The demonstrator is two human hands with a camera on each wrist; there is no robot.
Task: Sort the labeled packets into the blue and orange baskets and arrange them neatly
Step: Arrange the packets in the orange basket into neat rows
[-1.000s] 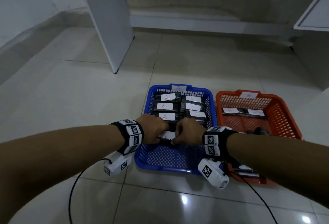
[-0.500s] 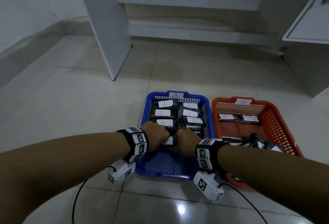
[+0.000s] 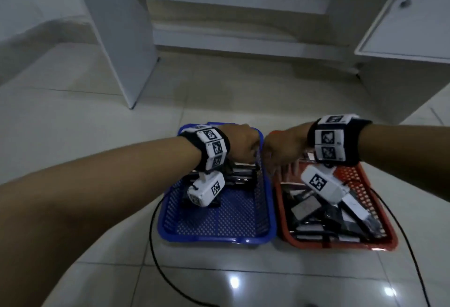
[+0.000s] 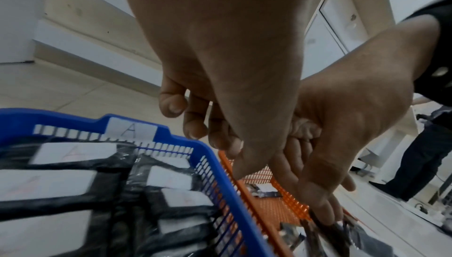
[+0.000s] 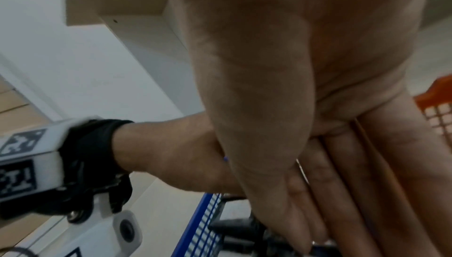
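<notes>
The blue basket (image 3: 214, 239), labelled A (image 4: 132, 130), holds rows of black packets with white labels (image 4: 61, 182) at its far end. My left hand (image 3: 243, 147) hovers over those packets (image 3: 243, 172) with its fingers (image 4: 195, 124) curled and holding nothing. To its right the orange basket (image 3: 341, 245) holds a loose heap of dark packets (image 3: 306, 209). My right hand (image 3: 282, 158) hangs over the orange basket's left side, fingers (image 5: 342, 174) straight and pointing down. In the left wrist view its fingertips (image 4: 325, 216) reach the dark packets there.
Both baskets stand side by side on a glossy tiled floor. A white upright panel (image 3: 121, 38) rises at the back left, a white cabinet (image 3: 401, 26) at the right. Black cables (image 3: 155, 245) trail beside the baskets. A person's legs (image 4: 420, 160) stand to the far right.
Both hands have lifted off the packet in the blue basket. The right hand has moved right, over the orange basket, and its fingers have straightened. The head view has tipped downward.
</notes>
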